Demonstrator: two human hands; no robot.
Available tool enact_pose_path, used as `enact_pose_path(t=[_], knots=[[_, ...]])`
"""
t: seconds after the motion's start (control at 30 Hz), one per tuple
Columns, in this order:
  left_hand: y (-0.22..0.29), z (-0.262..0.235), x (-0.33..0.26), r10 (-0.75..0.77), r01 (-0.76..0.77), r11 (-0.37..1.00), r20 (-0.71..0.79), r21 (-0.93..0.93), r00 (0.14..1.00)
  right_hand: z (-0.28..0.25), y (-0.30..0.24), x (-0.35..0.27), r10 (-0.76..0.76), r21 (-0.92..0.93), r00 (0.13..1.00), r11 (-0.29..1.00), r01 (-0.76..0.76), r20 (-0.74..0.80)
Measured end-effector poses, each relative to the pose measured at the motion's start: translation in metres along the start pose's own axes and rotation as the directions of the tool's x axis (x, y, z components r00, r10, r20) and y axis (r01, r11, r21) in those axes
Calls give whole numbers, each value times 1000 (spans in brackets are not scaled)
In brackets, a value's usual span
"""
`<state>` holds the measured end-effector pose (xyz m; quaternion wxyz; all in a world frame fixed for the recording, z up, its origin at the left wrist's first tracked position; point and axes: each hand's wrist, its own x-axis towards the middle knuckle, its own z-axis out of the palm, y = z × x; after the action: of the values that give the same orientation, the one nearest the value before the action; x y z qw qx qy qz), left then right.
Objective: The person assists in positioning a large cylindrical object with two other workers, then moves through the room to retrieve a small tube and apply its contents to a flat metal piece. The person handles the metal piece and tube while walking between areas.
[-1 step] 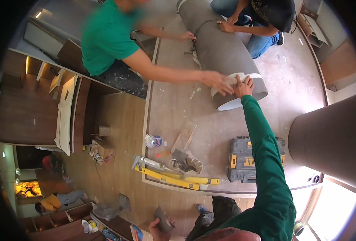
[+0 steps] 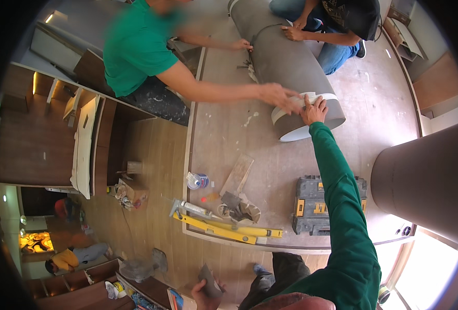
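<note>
My right hand [image 2: 316,110] lies with its fingers spread on the near end of a large grey roll of sheet material [image 2: 286,62]. It touches a white tape band [image 2: 328,97] wrapped round that end. Low in the picture, my left hand [image 2: 202,298] is closed on a thin dark grey flat piece [image 2: 209,283], whose exact kind I cannot make out. A co-worker's blurred hand [image 2: 281,98] reaches to the tape just left of my right hand. Farther up the roll, a dark cord [image 2: 257,35] loops round it, with other people's hands close by.
On the wide board [image 2: 270,191] are a black and yellow toolbox [image 2: 304,204], yellow spirit level [image 2: 223,231], caulking gun [image 2: 198,209], tin [image 2: 197,181] and wood offcut [image 2: 237,174]. Another thick roll [image 2: 420,181] stands at right. Two co-workers crouch at the far side. Shelving [image 2: 37,139] lines the left.
The co-worker's blurred hand has shifted slightly up and toward my right hand. My own hands stay almost where they were.
</note>
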<state>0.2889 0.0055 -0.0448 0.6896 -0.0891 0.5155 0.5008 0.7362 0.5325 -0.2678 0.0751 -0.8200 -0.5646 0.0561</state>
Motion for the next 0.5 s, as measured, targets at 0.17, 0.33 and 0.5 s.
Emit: enact_pose_path(t=[0.17, 0.33, 0.5], knots=[[-1, 66, 15, -22, 27, 998, -87, 54, 996, -7, -30, -6, -9, -19, 997, 1000, 11, 76], [7, 83, 24, -23, 26, 996, -29, 86, 999, 27, -42, -32, -29, -34, 992, 999, 33, 120], [16, 61, 25, -112, 113, 986, -19, 120, 994, 28, -60, -36, -17, -4, 996, 1000, 17, 82]])
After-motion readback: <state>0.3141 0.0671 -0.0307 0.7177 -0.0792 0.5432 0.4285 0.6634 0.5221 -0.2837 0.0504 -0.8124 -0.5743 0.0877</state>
